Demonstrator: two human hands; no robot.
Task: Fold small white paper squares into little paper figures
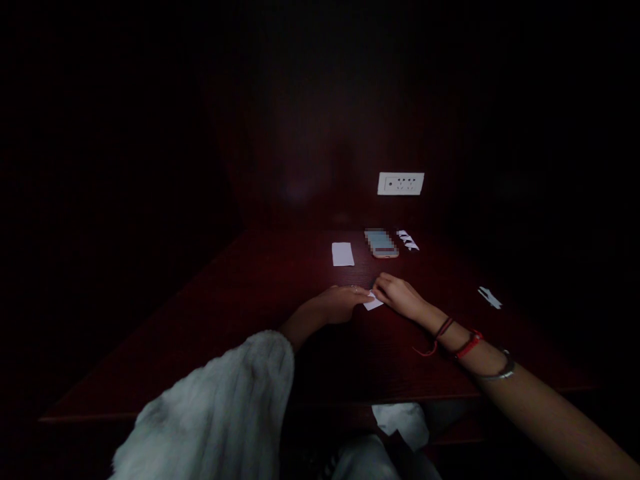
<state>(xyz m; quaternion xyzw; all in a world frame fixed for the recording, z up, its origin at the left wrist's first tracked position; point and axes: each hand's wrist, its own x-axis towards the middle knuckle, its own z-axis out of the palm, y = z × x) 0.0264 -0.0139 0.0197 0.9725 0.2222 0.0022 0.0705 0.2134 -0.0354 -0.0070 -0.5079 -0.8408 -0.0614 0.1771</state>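
Observation:
A small white piece of paper (pixel 373 303) lies on the dark red table, between my two hands. My left hand (pixel 341 303) reaches in from the left, its fingers together and pressing on the paper's left side. On the paper's upper right edge, the fingers of my right hand (pixel 397 293) are curled and pinched together. Both hands partly cover the paper, so its full shape is hidden. Just beyond them lies a larger white sheet of paper (pixel 343 254), flat on the table.
A phone (pixel 382 244) lies behind my right hand, with white paper scraps (pixel 409 240) beside it. Another paper strip (pixel 490 297) rests farther right on the table (pixel 240 300). A white socket panel (pixel 401 184) is on the back wall. The surroundings are very dark.

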